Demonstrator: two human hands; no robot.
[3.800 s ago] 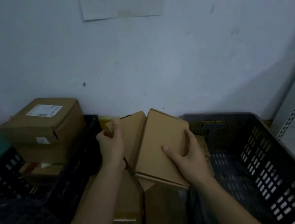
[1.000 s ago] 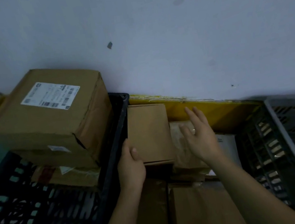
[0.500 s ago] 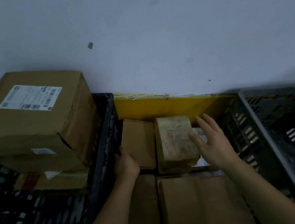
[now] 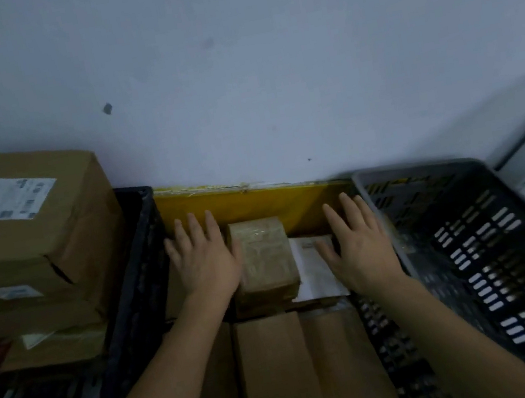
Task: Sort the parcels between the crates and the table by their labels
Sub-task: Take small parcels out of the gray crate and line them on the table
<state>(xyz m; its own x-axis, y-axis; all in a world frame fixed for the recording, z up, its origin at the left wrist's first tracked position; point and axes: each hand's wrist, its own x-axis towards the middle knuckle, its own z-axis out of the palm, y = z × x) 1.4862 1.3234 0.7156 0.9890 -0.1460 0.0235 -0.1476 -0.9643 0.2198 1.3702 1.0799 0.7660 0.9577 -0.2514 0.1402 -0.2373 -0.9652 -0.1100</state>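
A small tape-wrapped brown parcel point(image 4: 263, 261) stands in the yellow crate point(image 4: 255, 205) between my two hands. My left hand point(image 4: 203, 260) lies flat with straight fingers over a plain cardboard parcel to its left, which it mostly hides. My right hand point(image 4: 357, 242) is spread flat over a white-labelled flat parcel point(image 4: 316, 276) to its right. Neither hand grips anything. Larger plain cardboard parcels point(image 4: 276, 370) fill the near part of the crate.
A black crate point(image 4: 137, 289) on the left holds a big labelled carton point(image 4: 24, 217) stacked on other parcels. A dark slotted crate point(image 4: 491, 247) stands on the right. The wall rises straight behind. A pale shelf edge shows at far right.
My left hand has let go of the plain parcel's near edge and now lies flat over it. My right hand has moved right, off the taped parcel onto the white-labelled one.
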